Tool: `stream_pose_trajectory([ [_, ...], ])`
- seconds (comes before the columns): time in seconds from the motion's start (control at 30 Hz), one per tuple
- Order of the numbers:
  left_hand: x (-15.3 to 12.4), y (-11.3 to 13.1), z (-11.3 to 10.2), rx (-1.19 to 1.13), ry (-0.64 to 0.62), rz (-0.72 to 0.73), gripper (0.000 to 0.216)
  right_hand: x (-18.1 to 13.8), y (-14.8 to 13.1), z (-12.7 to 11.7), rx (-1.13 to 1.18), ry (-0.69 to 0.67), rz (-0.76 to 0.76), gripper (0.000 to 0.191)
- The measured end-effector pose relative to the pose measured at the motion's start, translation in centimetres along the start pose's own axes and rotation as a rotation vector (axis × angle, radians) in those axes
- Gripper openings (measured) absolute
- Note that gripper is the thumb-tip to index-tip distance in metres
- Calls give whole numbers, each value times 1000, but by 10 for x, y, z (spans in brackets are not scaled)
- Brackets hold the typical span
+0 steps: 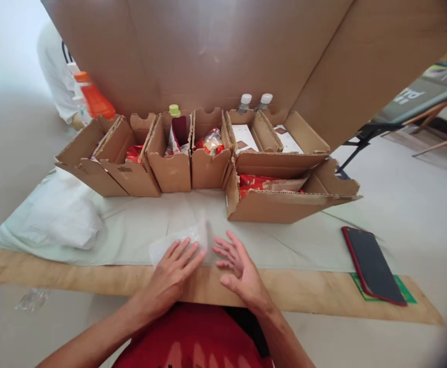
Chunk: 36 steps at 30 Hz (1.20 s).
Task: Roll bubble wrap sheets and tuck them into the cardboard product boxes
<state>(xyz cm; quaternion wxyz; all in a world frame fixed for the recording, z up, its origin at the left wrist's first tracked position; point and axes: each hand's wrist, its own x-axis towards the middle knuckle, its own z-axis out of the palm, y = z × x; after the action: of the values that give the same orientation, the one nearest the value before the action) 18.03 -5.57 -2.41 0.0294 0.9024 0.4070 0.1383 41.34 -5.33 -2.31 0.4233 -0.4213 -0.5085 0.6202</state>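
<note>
A clear plastic bag [161, 249] lies flat on the pale cloth near the table's front edge. My left hand [175, 271] rests on it with fingers stretched out, covering part of it. Just right of the bag, my right hand [241, 268] hovers with spread, slightly curled fingers and holds nothing. Beyond my hands stands a cardboard box [285, 207] with red packets [260, 183] inside. To its left, another open cardboard box [210, 171] contains a red-and-clear snack packet [211, 142].
Several more cardboard boxes [142, 176] line the back before a tall cardboard panel [216, 56]. White plastic bags [68, 214] lie at left. A dark phone [375, 266] with a red edge sits at right. An orange-capped bottle [95, 99] and a person's sleeve [54, 71] show behind.
</note>
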Motion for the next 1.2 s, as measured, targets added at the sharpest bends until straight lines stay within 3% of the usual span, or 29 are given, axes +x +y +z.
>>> stream_pose_trajectory([
  [0.17, 18, 17, 18, -12, -170, 103, 53, -13, 16, -19, -121, 317, 130, 101],
  [0.23, 17, 19, 21, 1, -152, 145, 51, -7, 17, -19, -121, 396, 128, 89],
  [0.37, 21, 13, 15, 2, -56, 251, 45, 0, 9, -19, -200, 468, -17, 53],
  [0.5, 28, 5, 10, -16, -31, 315, 47, -22, 2, -32, -332, 594, -74, 42],
  [0.6, 25, 2, 13, -27, -52, 322, 51, -36, 2, -50, -498, 613, -11, 38],
  [0.7, 14, -1, 17, -21, -48, 228, 57, -23, 4, -55, -747, 555, 16, 39],
  [0.83, -2, -8, 18, -21, 37, 86, 54, 18, 6, -36, -967, 445, -149, 34],
  [0.93, -6, -12, 18, -63, 96, 88, 52, 22, 6, -23, -984, 396, -264, 28],
  [1.07, 3, -10, 16, -114, 48, 138, 51, -13, 10, -40, -1116, 571, -391, 24],
  [1.2, 13, -1, 2, -209, -48, 103, 53, -45, 14, -67, -1332, 705, -326, 33],
])
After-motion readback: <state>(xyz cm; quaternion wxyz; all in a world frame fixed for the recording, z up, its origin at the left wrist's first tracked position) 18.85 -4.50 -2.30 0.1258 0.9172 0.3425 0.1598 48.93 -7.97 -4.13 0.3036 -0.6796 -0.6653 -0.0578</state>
